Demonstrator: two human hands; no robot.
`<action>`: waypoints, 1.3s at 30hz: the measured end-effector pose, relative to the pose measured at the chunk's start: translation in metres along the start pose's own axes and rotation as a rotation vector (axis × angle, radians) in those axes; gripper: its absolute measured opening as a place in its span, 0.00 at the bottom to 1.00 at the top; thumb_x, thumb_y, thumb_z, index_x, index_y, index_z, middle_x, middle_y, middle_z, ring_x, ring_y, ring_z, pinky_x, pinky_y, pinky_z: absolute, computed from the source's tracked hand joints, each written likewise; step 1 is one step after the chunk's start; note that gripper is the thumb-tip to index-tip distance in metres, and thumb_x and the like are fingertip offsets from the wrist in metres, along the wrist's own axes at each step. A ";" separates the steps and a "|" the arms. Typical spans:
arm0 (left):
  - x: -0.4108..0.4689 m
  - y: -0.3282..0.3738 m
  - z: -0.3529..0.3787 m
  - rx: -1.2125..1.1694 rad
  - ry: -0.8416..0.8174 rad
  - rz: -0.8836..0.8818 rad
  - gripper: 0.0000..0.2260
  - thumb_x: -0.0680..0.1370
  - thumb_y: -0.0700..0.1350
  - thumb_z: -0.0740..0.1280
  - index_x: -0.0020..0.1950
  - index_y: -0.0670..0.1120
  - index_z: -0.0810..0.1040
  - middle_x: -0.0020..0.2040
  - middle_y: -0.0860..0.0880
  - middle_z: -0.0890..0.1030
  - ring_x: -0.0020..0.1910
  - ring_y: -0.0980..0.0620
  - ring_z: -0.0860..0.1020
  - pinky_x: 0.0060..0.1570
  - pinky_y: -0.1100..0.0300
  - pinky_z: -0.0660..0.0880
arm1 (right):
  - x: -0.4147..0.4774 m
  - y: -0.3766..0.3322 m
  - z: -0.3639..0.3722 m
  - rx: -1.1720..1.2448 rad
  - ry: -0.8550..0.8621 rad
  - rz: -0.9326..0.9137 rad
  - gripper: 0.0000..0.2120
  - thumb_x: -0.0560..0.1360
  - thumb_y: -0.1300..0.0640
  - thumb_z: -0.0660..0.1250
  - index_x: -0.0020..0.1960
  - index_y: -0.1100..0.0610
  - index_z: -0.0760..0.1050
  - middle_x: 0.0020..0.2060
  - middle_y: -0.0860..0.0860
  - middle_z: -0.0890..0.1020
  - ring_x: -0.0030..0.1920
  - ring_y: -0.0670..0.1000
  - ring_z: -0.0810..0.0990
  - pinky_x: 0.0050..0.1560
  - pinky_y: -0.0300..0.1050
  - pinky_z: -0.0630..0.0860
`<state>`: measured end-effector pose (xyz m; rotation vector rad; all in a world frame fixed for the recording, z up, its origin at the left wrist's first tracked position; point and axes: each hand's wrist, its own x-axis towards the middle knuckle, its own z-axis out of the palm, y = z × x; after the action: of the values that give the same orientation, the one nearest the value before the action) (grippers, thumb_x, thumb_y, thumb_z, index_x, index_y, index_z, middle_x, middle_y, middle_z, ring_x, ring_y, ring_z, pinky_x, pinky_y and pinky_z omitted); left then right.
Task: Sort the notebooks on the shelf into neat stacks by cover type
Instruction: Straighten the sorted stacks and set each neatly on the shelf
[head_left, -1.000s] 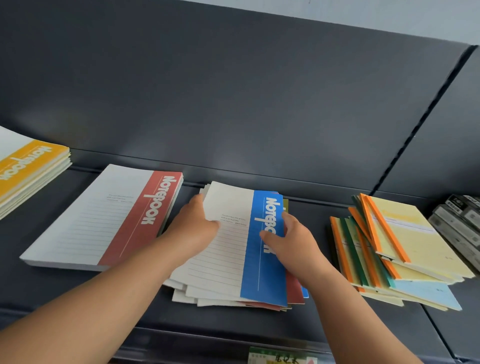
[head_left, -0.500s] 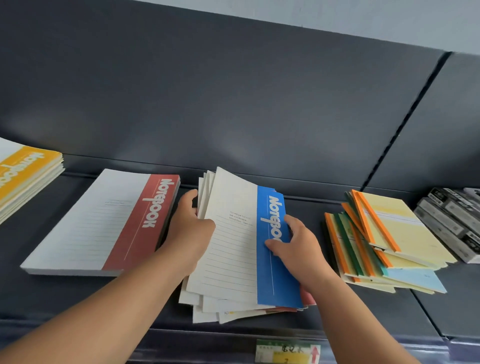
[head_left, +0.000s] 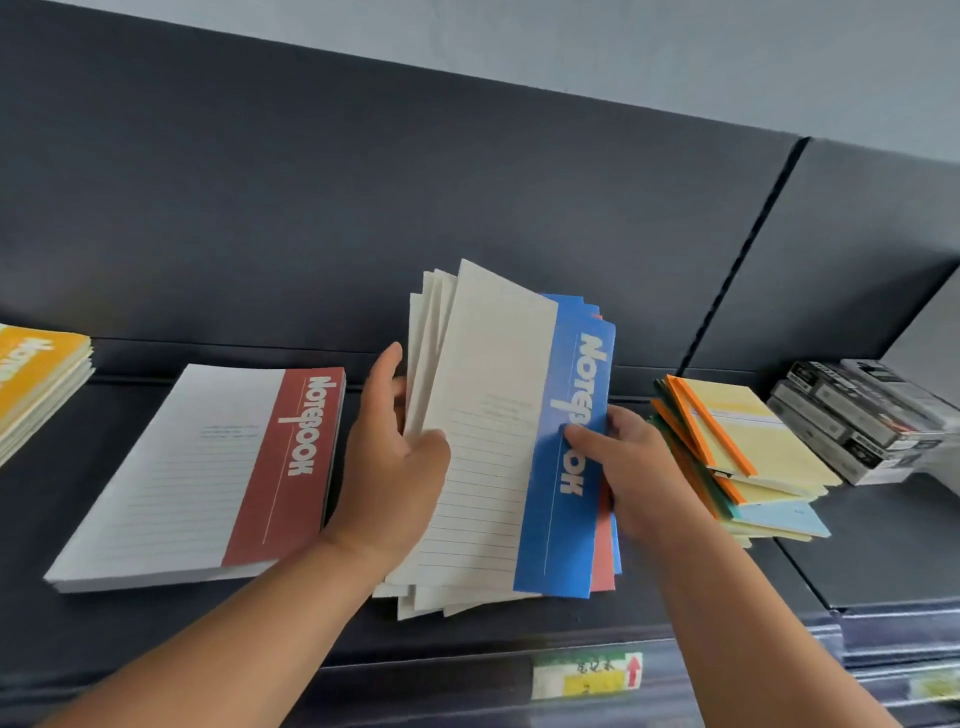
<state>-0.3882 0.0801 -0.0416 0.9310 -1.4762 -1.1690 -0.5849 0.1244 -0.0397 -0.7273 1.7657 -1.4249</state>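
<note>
Gripping notebook bundle (head_left: 493, 441) edges, seemingly tilted

A fanned bundle of notebooks (head_left: 488, 441) is sitting at the centre of the frame, tilted up off the shelf (head_left: 571, 623), its lower edges resting near the shelf's front. The left hand (head_left: 389, 467) is gripping the bundle's left edge and the right hand (head_left: 628, 467) is gripping its right edge. Just left of the left hand, a flat stack of notebooks (head_left: 208, 478) is lying on the shelf. At the far left edge of the frame, another stack (head_left: 36, 379) is lying partly out of view. Right of the right hand, a loose pile of smaller notebooks (head_left: 748, 452) is lying askew. Further right, near the frame's right edge, boxes (head_left: 852, 415) are lying stacked. A price label (head_left: 587, 675) is sitting on the shelf's front lip, below the bundle.
</note>
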 end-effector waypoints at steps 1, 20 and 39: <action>0.001 0.003 -0.002 0.010 -0.007 0.024 0.31 0.77 0.33 0.61 0.74 0.57 0.60 0.63 0.57 0.76 0.59 0.59 0.77 0.48 0.65 0.79 | -0.002 -0.005 0.001 0.002 0.027 -0.040 0.09 0.75 0.56 0.71 0.53 0.54 0.74 0.47 0.51 0.85 0.44 0.52 0.86 0.47 0.56 0.83; 0.020 0.029 0.020 0.126 0.059 0.099 0.33 0.77 0.30 0.55 0.72 0.61 0.61 0.63 0.62 0.74 0.61 0.65 0.72 0.50 0.72 0.72 | 0.003 -0.044 -0.008 0.121 -0.022 -0.339 0.09 0.77 0.58 0.68 0.54 0.53 0.70 0.49 0.49 0.84 0.44 0.51 0.86 0.47 0.58 0.83; 0.036 0.088 0.024 0.676 0.152 0.354 0.17 0.79 0.47 0.62 0.68 0.53 0.72 0.67 0.57 0.68 0.55 0.67 0.65 0.49 0.77 0.61 | 0.004 -0.083 -0.027 -0.392 0.029 -0.858 0.18 0.79 0.50 0.63 0.68 0.48 0.70 0.63 0.44 0.71 0.53 0.44 0.77 0.48 0.39 0.78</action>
<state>-0.4180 0.0721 0.0515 1.1069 -1.8512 -0.3238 -0.6109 0.1180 0.0435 -1.8396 1.8604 -1.6014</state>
